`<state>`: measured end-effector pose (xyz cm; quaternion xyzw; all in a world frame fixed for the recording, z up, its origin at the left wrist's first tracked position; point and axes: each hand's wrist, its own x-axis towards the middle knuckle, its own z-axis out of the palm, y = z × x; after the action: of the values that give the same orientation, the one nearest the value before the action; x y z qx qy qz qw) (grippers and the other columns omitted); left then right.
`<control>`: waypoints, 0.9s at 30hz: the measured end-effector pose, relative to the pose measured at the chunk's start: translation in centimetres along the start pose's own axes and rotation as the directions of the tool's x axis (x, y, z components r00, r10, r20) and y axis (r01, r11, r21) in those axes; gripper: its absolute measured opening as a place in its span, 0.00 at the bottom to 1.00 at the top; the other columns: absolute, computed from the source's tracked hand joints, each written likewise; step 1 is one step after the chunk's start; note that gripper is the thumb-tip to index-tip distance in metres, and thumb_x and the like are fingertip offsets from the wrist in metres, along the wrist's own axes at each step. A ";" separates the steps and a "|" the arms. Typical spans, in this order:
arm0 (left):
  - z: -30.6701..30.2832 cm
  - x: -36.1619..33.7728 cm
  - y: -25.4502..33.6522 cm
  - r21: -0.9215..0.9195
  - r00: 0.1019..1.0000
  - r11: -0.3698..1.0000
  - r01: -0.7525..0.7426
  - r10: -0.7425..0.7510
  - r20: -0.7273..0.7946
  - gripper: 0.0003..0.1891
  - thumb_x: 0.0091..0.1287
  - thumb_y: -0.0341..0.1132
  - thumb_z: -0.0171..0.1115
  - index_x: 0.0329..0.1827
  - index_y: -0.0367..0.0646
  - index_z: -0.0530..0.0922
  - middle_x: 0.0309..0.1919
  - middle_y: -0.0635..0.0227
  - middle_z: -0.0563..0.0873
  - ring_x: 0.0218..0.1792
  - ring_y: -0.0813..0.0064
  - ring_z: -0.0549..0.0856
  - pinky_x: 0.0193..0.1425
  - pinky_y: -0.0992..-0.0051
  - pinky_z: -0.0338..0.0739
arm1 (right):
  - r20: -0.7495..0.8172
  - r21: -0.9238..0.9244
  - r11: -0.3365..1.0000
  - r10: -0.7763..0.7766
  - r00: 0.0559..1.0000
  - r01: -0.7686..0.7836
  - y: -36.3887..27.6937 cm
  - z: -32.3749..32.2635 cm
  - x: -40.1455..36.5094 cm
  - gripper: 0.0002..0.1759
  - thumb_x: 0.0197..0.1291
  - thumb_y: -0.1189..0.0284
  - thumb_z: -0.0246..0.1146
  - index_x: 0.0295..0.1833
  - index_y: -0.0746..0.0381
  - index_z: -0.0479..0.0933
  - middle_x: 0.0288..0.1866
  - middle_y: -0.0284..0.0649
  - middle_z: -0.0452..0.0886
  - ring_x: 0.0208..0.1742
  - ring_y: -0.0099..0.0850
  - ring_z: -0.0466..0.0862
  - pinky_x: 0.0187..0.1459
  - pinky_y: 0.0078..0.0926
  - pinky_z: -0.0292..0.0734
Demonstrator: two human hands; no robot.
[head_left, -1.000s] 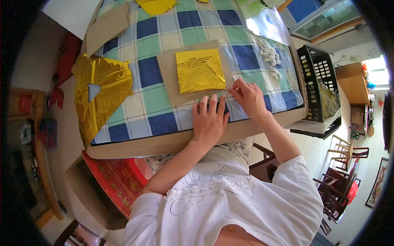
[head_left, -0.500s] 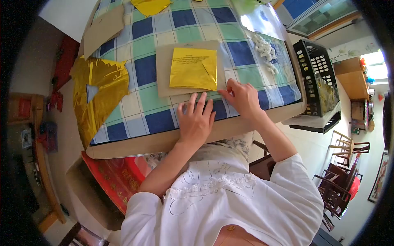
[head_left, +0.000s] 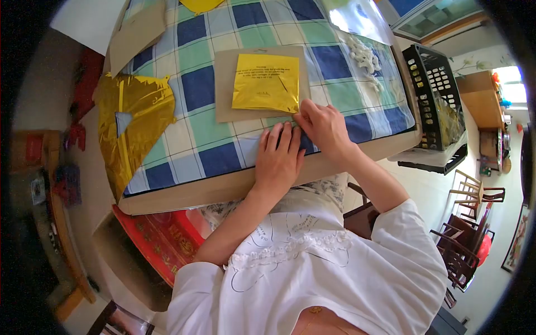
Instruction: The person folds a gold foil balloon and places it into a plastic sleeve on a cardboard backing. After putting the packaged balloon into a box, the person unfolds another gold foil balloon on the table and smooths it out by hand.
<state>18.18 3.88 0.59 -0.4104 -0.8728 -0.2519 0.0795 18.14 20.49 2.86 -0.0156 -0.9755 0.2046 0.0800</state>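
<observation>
A folded gold foil balloon (head_left: 264, 84) with printed text lies on a flat piece of cardboard (head_left: 224, 103). At the foil's lower right corner, my right hand (head_left: 324, 127) has its fingers curled and its thumb and forefinger pinched together. My left hand (head_left: 278, 153) rests palm down on the checked cloth just below the cardboard, its fingers stretched out and holding nothing. To the left, a larger unfolded gold foil balloon (head_left: 148, 111) with a small hole hangs partly over the table's edge.
The checked cloth (head_left: 198, 125) covers the table. Another cardboard piece (head_left: 137, 39) lies at the far left, and more gold foil (head_left: 201, 4) at the back. White bumpy material (head_left: 364, 56) and a clear plastic sheet (head_left: 357, 21) lie on the right. A black crate (head_left: 432, 92) stands beyond the right edge.
My right hand has moved in to the foil's lower right corner, and its fingers have drawn together. My left hand has shifted right along the cloth. The view has tilted slightly.
</observation>
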 end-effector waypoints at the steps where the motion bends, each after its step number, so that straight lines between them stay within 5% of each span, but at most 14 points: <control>1: 0.1 0.0 -0.1 -0.005 1.000 1.000 -0.003 0.003 -0.002 0.25 0.64 0.40 0.62 0.62 0.37 0.73 0.61 0.55 0.74 0.64 0.56 0.71 0.69 0.53 0.64 | -0.008 0.005 1.000 -0.001 1.000 0.001 0.0 0.0 0.0 0.10 0.65 0.65 0.60 0.37 0.59 0.69 0.29 0.43 0.80 0.32 0.47 0.81 0.39 0.42 0.73; 9: 0.2 0.4 0.7 -0.018 1.000 1.000 0.025 -0.025 0.006 0.26 0.62 0.39 0.63 0.61 0.36 0.73 0.61 0.52 0.74 0.64 0.54 0.70 0.69 0.54 0.63 | -0.125 0.028 1.000 0.012 0.992 -0.008 0.1 -0.1 0.3 0.11 0.60 0.68 0.65 0.35 0.59 0.70 0.24 0.39 0.78 0.28 0.42 0.80 0.34 0.37 0.72; 12: 0.5 0.5 0.9 -0.013 0.999 0.999 0.036 -0.037 -0.018 0.26 0.62 0.39 0.64 0.61 0.36 0.73 0.62 0.53 0.73 0.65 0.56 0.70 0.69 0.55 0.63 | -0.084 0.003 1.000 -0.016 0.996 0.016 0.3 -0.2 -0.1 0.09 0.61 0.66 0.63 0.40 0.57 0.71 0.34 0.38 0.82 0.34 0.42 0.83 0.40 0.37 0.73; 17: 0.0 0.5 0.4 -0.089 1.000 0.996 0.007 -0.008 -0.015 0.24 0.60 0.37 0.65 0.59 0.36 0.74 0.62 0.52 0.73 0.65 0.54 0.70 0.68 0.55 0.65 | -0.191 -0.032 0.999 -0.012 0.981 0.006 2.0 0.0 0.1 0.08 0.59 0.70 0.64 0.41 0.57 0.73 0.36 0.37 0.81 0.36 0.41 0.82 0.42 0.38 0.72; 23: -3.7 2.1 -2.3 -0.398 0.996 0.917 0.015 -0.050 -0.080 0.18 0.64 0.34 0.63 0.57 0.42 0.78 0.58 0.54 0.78 0.61 0.55 0.76 0.65 0.60 0.71 | -0.179 0.046 0.994 -0.085 0.980 0.095 0.1 -0.8 -1.1 0.07 0.58 0.73 0.64 0.43 0.57 0.75 0.36 0.39 0.79 0.40 0.40 0.80 0.45 0.37 0.71; 25: -5.5 5.0 -5.9 -0.317 0.990 0.945 0.077 -0.111 -0.091 0.17 0.67 0.33 0.59 0.59 0.45 0.78 0.59 0.55 0.78 0.60 0.55 0.76 0.66 0.62 0.70 | -0.173 0.036 0.987 -0.150 0.973 0.159 -0.7 -0.3 -1.9 0.08 0.59 0.72 0.64 0.43 0.57 0.75 0.36 0.39 0.78 0.40 0.40 0.80 0.45 0.37 0.71; 27: -5.6 7.5 -10.1 0.034 0.989 0.999 -0.021 0.026 -0.143 0.17 0.71 0.33 0.54 0.61 0.46 0.77 0.63 0.56 0.76 0.65 0.55 0.73 0.69 0.58 0.67 | -0.141 0.022 0.990 -0.137 0.980 0.141 -0.7 0.2 -2.3 0.12 0.59 0.73 0.63 0.49 0.57 0.76 0.36 0.39 0.78 0.41 0.39 0.80 0.46 0.36 0.71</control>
<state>5.30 0.73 4.21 -0.4001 -0.8639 -0.2657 0.1517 20.37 19.61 2.68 0.0397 -0.9627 0.2126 0.1623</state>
